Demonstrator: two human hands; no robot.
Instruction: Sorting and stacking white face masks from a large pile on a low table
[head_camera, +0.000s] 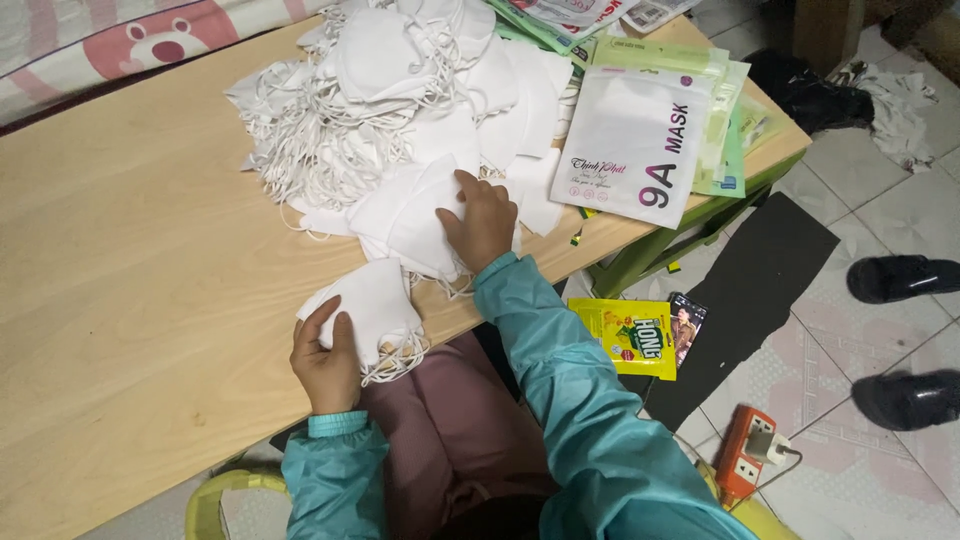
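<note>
Pale wooden table over tiled floor

Bare hands, teal jacket sleeves with ribbed cuffs, mauve trousers.

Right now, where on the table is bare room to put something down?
The wooden table is bare left of the mask pile, up to the pink bedding. It is crowded around the left hand, the right hand and the pouches.
</note>
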